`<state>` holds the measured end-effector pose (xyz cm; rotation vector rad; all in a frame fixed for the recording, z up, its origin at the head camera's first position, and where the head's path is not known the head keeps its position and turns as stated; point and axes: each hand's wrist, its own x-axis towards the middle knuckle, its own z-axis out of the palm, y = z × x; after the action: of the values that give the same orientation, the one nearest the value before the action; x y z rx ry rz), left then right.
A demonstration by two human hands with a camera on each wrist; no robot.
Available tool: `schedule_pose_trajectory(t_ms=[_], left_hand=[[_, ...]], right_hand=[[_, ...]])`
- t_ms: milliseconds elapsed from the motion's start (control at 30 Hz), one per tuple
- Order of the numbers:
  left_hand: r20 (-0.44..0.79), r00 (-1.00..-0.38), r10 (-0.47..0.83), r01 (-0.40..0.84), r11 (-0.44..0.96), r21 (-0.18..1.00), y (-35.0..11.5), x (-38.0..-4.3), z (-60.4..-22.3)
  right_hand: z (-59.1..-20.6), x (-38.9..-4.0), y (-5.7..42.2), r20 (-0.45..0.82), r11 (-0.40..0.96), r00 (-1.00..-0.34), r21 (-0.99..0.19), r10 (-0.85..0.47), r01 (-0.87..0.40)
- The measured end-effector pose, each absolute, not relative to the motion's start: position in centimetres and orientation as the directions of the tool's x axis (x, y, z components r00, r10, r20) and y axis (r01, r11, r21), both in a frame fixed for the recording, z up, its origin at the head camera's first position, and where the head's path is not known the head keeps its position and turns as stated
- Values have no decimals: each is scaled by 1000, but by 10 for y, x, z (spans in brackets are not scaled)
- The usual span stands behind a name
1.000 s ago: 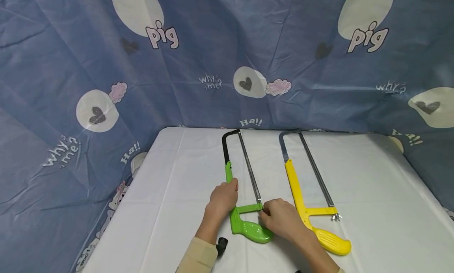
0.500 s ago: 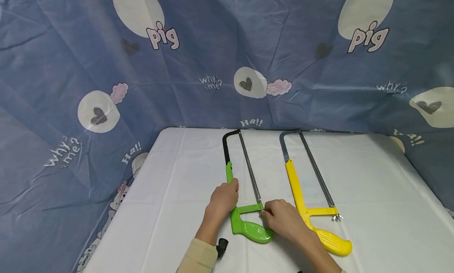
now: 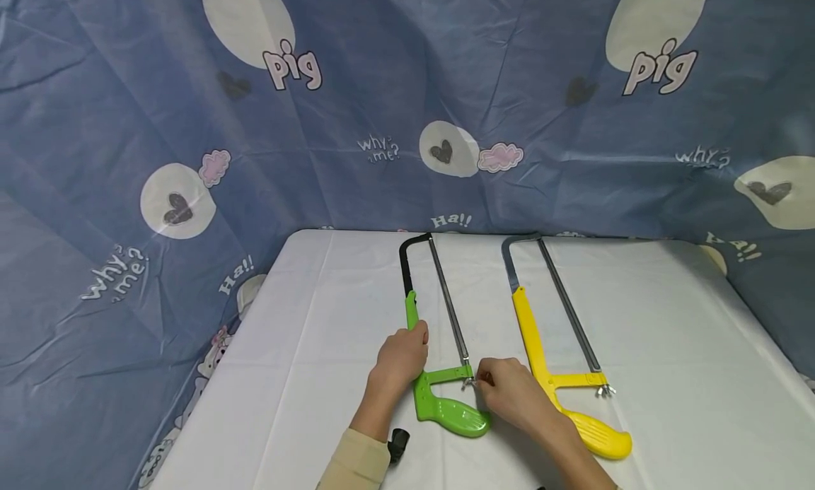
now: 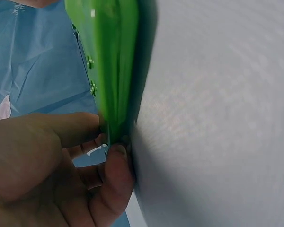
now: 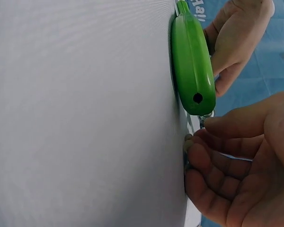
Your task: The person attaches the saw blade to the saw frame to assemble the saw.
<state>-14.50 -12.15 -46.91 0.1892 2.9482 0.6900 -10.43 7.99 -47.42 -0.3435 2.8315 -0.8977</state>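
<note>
A green hacksaw [image 3: 457, 418] with a black front bow lies on the white table in the head view. My left hand [image 3: 402, 351] grips its frame, thumb on one side and fingertips on the other in the left wrist view. My right hand [image 3: 514, 389] is beside the small metal wing nut [image 3: 468, 383] at the near end of the blade [image 3: 451, 302]. In the right wrist view its thumb and loosely bent fingers [image 5: 206, 156] stand a little apart, thumb tip right at the wing nut, behind the green handle [image 5: 193, 66].
A yellow hacksaw [image 3: 527, 327] lies to the right, its handle [image 3: 598, 435] near my right forearm. A black piece [image 3: 399, 442] shows beside the left wrist. A blue printed cloth [image 3: 356, 87] hangs behind the white table [image 3: 331, 299].
My right hand has shifted slightly right, its fingertips drawing off the wing nut, which now shows more fully. The left hand and both hacksaws stay in place.
</note>
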Motion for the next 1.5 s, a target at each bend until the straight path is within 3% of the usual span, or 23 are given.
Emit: schedule_pose_trajectory(t_ms=[967,1500], left_hand=[[-96,-986,138,79,884,460,-121,-146,-470],[-92,-985,144,88,890,448,-123,-145,-471]], right_hand=[[-476,-105,80,-101,760,-935,-614,-341,-211],[-478,-106,78,-119,754,-947,-638,-299,-158]])
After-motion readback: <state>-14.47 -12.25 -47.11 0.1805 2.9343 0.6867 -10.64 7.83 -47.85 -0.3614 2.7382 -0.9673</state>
